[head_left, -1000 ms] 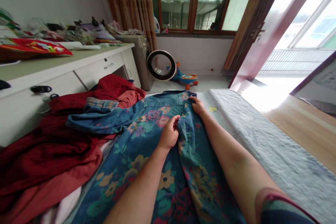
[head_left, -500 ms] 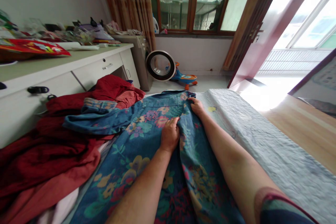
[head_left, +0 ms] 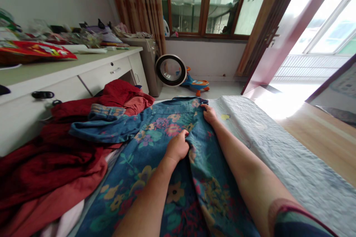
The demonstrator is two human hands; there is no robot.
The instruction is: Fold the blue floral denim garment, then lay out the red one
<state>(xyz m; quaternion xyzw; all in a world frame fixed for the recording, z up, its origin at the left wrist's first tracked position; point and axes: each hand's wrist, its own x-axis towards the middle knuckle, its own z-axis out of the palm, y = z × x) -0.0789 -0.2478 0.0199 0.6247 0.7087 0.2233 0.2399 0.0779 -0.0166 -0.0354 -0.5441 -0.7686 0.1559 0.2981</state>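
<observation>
A blue denim garment with a flower print (head_left: 155, 155) lies spread along the bed, one sleeve flung out to the left. My left hand (head_left: 177, 147) is closed on a fold of that cloth near the garment's middle. Farther up, my right hand (head_left: 209, 114) pinches the cloth near the collar, at the garment's right edge. Both forearms lie over the fabric.
A heap of dark red clothes (head_left: 47, 155) lies on the bed's left side against a white desk (head_left: 69, 74) cluttered on top. The grey quilted bed cover (head_left: 278, 148) shows on the right. On the floor beyond stand a round fan (head_left: 170, 69), a toy car (head_left: 197, 83) and an open door (head_left: 280, 33).
My left hand slid a little down and toward me along the fold, still gripping the cloth. My right hand stayed near the collar.
</observation>
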